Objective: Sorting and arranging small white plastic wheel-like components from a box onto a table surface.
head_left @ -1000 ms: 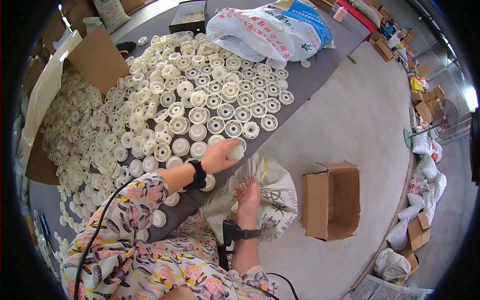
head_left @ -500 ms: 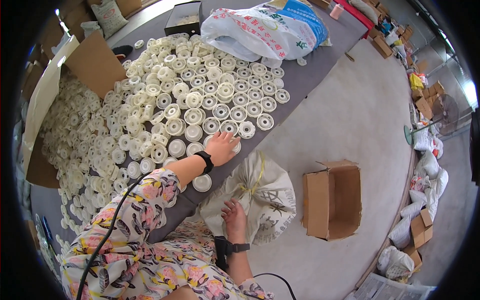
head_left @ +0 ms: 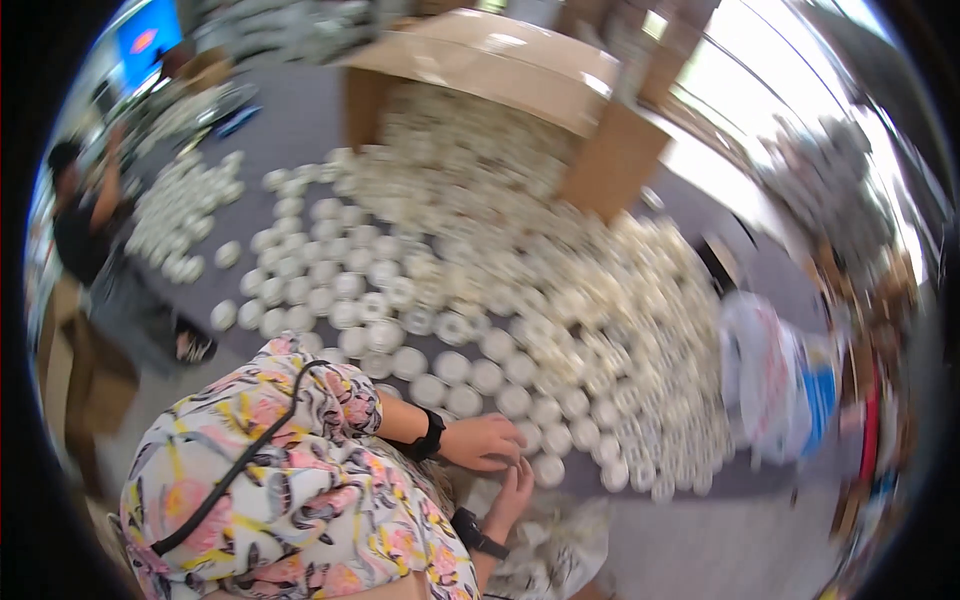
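The grey table [head_left: 300, 115] had swung round in view, and the left hand [head_left: 483, 443] and right hand [head_left: 511, 496], earlier apart, had come together at lower centre beside white discs [head_left: 548, 471], suggesting two-handed work, any grip unclear.

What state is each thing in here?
Left hand: fingers bent, grip unclear
Right hand: raised beside left hand, grip unclear
White parts: loose, spread out
Table: largely covered
Carton: open, white parts inside
Bag: crumpled
Sack: partly hidden, closure unclear
Screen: lit
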`<state>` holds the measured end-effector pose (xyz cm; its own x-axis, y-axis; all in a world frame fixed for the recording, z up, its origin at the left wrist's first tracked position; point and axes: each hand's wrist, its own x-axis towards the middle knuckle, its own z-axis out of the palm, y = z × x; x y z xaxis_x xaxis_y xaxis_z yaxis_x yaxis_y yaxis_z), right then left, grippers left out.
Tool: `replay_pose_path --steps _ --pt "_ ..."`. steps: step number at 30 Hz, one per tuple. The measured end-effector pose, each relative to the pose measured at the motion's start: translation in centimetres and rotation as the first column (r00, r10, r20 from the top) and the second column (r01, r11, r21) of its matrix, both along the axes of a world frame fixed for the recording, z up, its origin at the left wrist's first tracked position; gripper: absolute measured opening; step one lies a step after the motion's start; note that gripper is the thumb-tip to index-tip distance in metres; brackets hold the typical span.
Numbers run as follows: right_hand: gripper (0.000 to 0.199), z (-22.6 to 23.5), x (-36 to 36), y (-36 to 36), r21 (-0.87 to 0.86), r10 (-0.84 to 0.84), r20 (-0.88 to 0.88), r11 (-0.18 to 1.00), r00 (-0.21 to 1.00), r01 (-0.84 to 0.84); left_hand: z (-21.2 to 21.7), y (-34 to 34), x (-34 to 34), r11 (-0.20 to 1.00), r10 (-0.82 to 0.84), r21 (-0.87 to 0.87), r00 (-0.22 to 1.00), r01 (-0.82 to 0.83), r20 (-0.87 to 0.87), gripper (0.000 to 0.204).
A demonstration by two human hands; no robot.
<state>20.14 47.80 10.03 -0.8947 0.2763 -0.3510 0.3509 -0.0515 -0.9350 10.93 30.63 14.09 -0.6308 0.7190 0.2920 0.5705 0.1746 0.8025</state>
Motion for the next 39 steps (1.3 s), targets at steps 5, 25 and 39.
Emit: replay_pose_path --steps 5,25,39 --pt "0.060 -0.1 -3.6 -8.7 0.007 0.509 0.009 0.861 0.861 -0.509 -4.6 -14.1 4.8 0.863 0.499 -0.065 0.865 -0.501 -0.045 0.028" --pt "0.113 -11.1 0.5 -34.3 0.902 0.806 0.366 -0.184 0.466 -0.391 -17.2 -39.6 23.6 -0.026 0.997 -0.433 0.010 -0.901 -0.082 0.124" --pt "0.109 -12.4 -4.9 -45.8 0.936 0.916 0.246 -0.139 0.316 -0.325 -17.3 -43.3 21.3 -0.109 0.990 -0.375 -0.067 -0.921 -0.122 0.116"
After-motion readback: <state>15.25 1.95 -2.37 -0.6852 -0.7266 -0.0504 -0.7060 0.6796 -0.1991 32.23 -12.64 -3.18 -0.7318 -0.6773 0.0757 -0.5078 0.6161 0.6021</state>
